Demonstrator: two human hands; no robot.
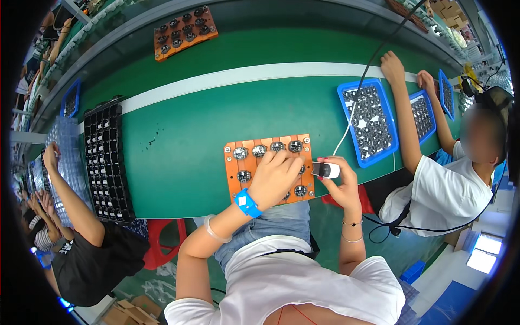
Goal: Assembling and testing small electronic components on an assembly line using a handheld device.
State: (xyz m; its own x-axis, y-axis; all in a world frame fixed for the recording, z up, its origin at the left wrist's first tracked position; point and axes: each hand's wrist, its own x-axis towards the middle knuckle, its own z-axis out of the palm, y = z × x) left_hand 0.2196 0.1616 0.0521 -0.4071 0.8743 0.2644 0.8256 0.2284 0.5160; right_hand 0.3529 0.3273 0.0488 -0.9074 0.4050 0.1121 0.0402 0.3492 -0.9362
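An orange fixture board [234, 187] lies in front of me near the table's front edge, with round black-and-silver parts [244, 176] seated in rows. My left hand [275, 176], wearing a blue wristband, reaches over the board's middle and covers some of those parts. Its fingers are bent together at the right side; what they pinch, if anything, is hidden. In my right hand [344, 184] is a small white-and-black handheld device [329, 170] with a flat metallic end, held at the board's right edge. The metallic end points toward my left fingertips.
A hanging cable [351, 116] drops toward my right hand. Blue trays [394, 142] of small round parts stand at the right, beside a co-worker's arms [407, 114]. A black compartment tray [130, 201] is at the left. Another loaded orange board [160, 56] sits beyond the white strip.
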